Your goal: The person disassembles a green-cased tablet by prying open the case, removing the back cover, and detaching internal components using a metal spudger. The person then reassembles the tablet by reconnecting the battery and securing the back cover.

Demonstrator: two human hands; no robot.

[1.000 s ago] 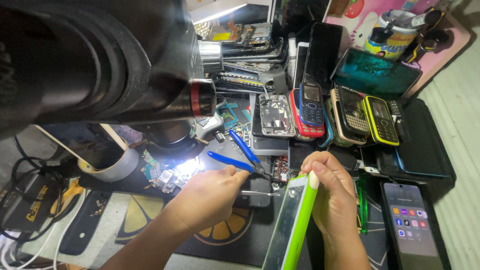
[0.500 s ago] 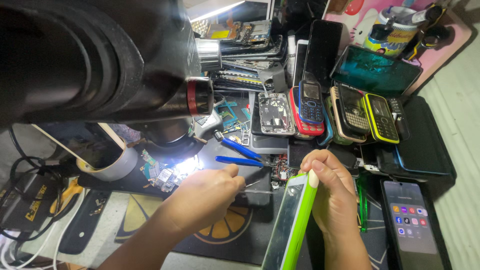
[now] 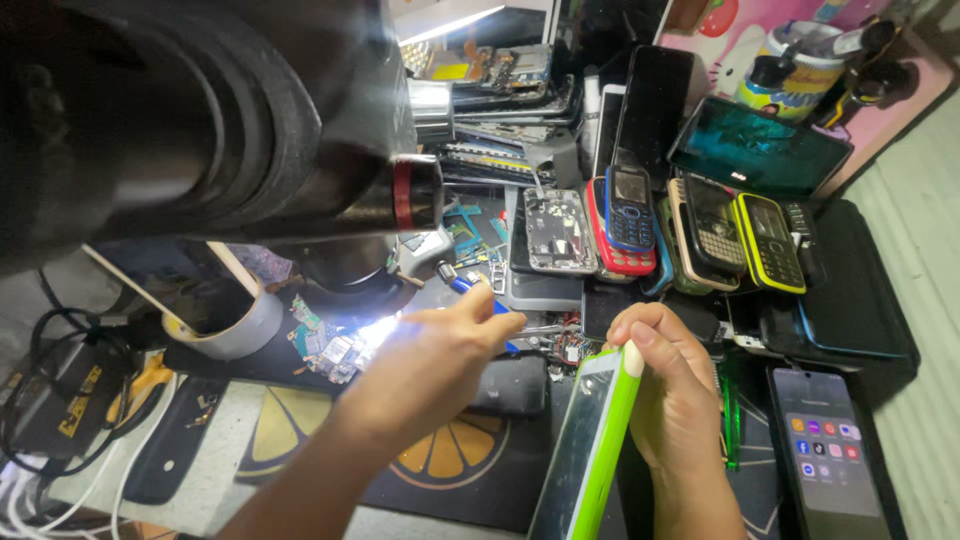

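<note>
The green-edged phone [image 3: 590, 450] runs off the bottom edge, its lower end unseen. The left hand [image 3: 430, 365] covers most of the blue-handled tool [image 3: 470, 290], so its grip cannot be told. A dark, blurred microscope [image 3: 190, 120] blocks the counter's upper left. Small circuit parts [image 3: 330, 350] are washed out by glare.

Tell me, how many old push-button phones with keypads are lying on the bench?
4 clearly: a blue one on red, a dark one with a wide keyboard, a yellow-edged one, and a dark one partly hidden behind it. More may be buried in the pile.
</note>
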